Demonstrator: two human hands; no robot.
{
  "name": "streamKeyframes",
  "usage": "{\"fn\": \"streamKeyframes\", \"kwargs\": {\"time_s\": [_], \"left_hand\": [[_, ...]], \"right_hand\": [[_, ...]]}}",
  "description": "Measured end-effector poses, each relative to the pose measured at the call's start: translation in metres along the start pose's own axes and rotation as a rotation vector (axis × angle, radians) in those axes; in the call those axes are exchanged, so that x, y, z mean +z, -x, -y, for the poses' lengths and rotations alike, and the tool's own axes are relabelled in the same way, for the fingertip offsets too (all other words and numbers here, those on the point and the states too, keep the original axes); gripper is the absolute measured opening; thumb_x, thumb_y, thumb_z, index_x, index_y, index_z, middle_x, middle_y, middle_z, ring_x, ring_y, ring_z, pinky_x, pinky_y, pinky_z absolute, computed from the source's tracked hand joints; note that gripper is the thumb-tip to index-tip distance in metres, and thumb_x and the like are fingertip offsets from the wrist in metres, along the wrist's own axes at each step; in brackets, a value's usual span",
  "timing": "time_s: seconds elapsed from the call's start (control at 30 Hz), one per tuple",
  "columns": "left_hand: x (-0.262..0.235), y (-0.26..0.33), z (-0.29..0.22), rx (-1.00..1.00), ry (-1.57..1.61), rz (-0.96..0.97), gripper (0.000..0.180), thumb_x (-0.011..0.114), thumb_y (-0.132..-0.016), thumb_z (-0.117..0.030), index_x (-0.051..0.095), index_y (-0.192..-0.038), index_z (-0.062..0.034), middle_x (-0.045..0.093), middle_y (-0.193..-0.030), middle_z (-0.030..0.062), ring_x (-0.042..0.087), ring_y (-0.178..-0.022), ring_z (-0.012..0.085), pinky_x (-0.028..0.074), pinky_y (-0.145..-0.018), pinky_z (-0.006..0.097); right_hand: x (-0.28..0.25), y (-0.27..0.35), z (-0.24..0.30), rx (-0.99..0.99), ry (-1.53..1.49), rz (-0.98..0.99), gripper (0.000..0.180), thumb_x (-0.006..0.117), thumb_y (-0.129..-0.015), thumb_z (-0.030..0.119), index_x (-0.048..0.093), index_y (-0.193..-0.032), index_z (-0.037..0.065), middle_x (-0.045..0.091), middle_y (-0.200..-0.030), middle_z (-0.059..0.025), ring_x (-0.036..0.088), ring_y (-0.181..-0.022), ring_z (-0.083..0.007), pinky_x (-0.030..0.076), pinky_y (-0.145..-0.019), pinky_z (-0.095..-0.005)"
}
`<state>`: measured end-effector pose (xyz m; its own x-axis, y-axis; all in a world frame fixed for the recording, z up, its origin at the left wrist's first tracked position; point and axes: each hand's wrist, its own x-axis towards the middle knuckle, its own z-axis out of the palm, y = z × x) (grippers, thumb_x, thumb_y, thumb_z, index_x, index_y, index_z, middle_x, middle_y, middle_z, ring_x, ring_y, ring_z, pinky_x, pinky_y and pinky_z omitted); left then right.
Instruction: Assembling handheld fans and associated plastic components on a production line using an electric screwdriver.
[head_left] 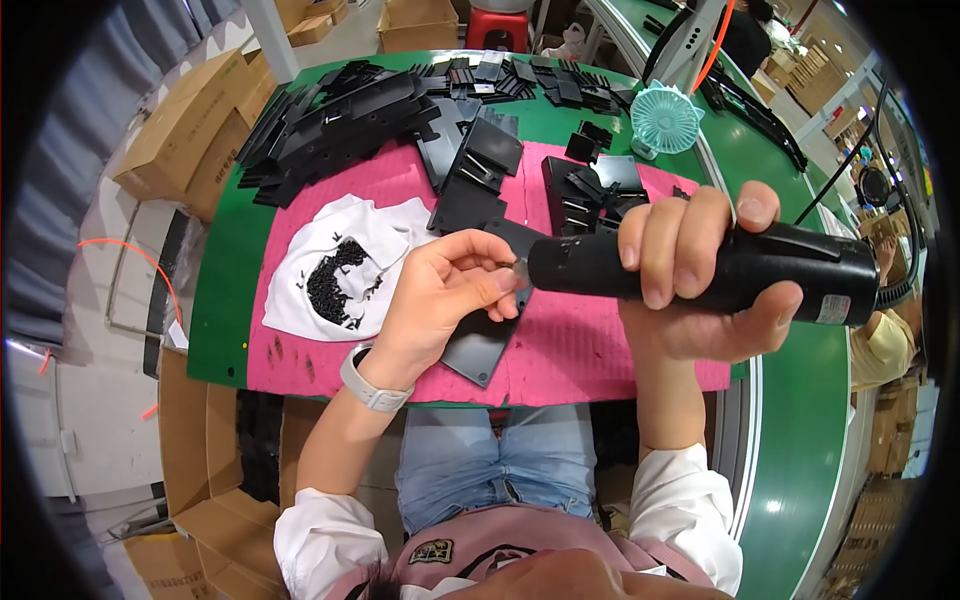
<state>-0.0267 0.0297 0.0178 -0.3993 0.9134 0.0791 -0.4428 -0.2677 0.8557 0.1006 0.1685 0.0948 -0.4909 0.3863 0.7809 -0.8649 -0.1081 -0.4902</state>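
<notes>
My right hand [692,245] is wrapped round a black electric screwdriver [590,268], held almost level above the table with its tip pointing left. At that tip, my left hand [450,290] has thumb and fingers pinched together; whatever small piece lies between them is hidden. Under the hands a flat black plastic plate [480,352] rests on the pink mat [580,350], partly covered by my left fingers. Left of my left hand, a heap of small black screws [335,285] sits on a white cloth [300,255].
Long black plastic parts [335,135] are stacked at the back left of the green table [225,300]. More black pieces [590,190] lie behind my hands. A light-blue fan [665,120] stands back right. Cardboard boxes [190,130] are at the left; a person [885,350] is partly visible right.
</notes>
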Motion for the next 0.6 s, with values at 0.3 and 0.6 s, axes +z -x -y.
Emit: {"fn": "streamKeyframes", "kwargs": {"time_s": [0.3, 0.6], "left_hand": [[0.011, 0.004, -0.006, -0.040, -0.039, -0.004, 0.013, 0.065, -0.083, 0.002, 0.059, -0.095, 0.0041, 0.065, -0.082, 0.0096, 0.066, -0.067, 0.0152, 0.052, -0.060, 0.023], [-0.011, 0.011, -0.006, 0.233, -0.708, -0.336, 0.012, 0.062, -0.083, -0.001, 0.062, -0.096, 0.0007, 0.061, -0.071, 0.0004, 0.053, -0.061, 0.0027, 0.041, -0.054, 0.018]], "right_hand": [[0.001, 0.003, -0.011, 0.071, -0.120, -0.087, 0.050, 0.054, -0.087, 0.053, 0.046, -0.112, 0.011, 0.048, -0.064, -0.0021, 0.047, -0.049, -0.0147, 0.043, -0.058, -0.0331], [-0.007, -0.003, 0.001, 0.313, 0.036, 0.056, 0.046, 0.057, -0.087, 0.043, 0.046, -0.110, 0.005, 0.046, -0.061, -0.0008, 0.042, -0.044, -0.0119, 0.039, -0.052, -0.0290]]}}
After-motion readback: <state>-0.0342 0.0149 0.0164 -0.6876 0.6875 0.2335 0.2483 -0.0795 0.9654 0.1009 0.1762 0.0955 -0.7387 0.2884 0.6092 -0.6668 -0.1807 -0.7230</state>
